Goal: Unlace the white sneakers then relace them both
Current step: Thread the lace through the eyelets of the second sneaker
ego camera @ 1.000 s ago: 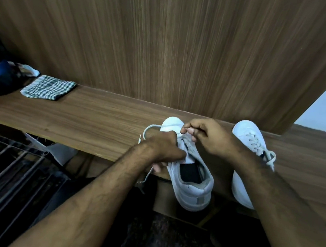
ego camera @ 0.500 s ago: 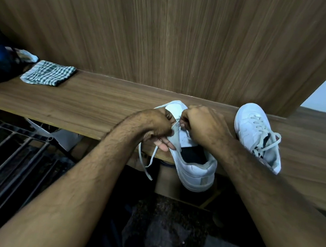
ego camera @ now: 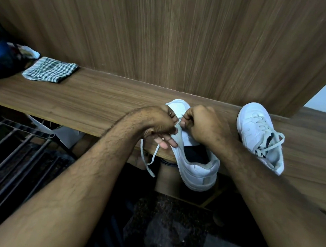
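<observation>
- Head view: both hands meet over the near white sneaker (ego camera: 195,167), which sits at the front edge of the wooden counter (ego camera: 79,102), heel overhanging toward the person, probably so the eyelet rows face up within easy reach.
- The left hand (ego camera: 158,124) curls its fingers (ego camera: 165,142) around the grey-white shoelace (ego camera: 150,158); the loose end dangles below the counter edge, out of the way.
- The right hand (ego camera: 202,123) pinches closed at the eyelets near the tongue, apparently working the lace at a hole; the exact hole is hidden by the knuckles.
- The second white sneaker (ego camera: 261,133) lies just to the right, on the counter, laces loosened but threaded: parked until its turn, I'd judge.
- A folded checked cloth (ego camera: 51,70) lies far left, well apart.
</observation>
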A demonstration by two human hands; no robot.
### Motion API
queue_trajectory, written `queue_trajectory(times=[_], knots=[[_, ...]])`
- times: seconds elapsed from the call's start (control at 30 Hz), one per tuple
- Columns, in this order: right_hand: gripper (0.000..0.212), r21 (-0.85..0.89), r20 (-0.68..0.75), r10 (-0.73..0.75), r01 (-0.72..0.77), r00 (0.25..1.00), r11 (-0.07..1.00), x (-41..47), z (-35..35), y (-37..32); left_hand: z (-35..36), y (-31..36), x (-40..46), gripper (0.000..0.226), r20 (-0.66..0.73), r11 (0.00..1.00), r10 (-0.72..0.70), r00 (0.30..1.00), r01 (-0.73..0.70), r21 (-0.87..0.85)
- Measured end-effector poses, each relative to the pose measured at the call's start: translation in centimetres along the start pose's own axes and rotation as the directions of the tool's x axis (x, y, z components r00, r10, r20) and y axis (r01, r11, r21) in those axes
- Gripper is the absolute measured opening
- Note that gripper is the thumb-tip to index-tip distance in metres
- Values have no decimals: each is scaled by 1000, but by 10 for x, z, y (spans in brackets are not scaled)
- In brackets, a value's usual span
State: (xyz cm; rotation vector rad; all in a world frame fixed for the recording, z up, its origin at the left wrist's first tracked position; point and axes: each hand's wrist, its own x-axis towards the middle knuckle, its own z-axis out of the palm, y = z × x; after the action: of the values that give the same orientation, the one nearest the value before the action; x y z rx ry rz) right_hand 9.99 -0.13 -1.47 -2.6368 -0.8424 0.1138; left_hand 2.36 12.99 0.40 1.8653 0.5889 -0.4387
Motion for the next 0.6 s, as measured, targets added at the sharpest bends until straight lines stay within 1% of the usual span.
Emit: queue_trajectory(times=[0.03,0.07,0.13,0.23,0.3,0.37,0.43,0.47,0.53,0.6], knots=[[14,6,-9,22,-22,1000,1000,0,1,-1,-1,0,0,7,-10,1000,11,1000,-11,4],[15,15,-17,43,-42,999,999,0,1,-2,-2,-1,0,8,-24,1000,20,999,-20,7],[16,61,-20,78,-77,997,995,1,1,-1,-3,-2,2,22,-56,999,32,998,-31,10],[15,206,44,83,-91,996,974,5,2,3,-2,-3,7,27,-101,998,47,994,-43,48],[20,245,115,52,-79,992,966,7,3,6,2,-2,9,24,-109,998,40,993,-34,57],[28,235,182,10,-53,983,970,8,3,11,6,-1,10,18,-103,997,45,994,-39,59],[32,218,239,-45,-8,970,976,8,0,15,8,0,12,13,-116,997,58,992,-51,63],[30,211,266,-70,13,961,978,8,-2,17,9,-1,14,11,-127,996,66,990,-58,67],[19,192,305,-77,18,949,981,8,-4,21,13,-1,17,10,-157,992,88,984,-72,104],[14,153,299,-63,17,952,988,8,-3,22,17,-2,21,14,-189,980,128,974,-95,173]])
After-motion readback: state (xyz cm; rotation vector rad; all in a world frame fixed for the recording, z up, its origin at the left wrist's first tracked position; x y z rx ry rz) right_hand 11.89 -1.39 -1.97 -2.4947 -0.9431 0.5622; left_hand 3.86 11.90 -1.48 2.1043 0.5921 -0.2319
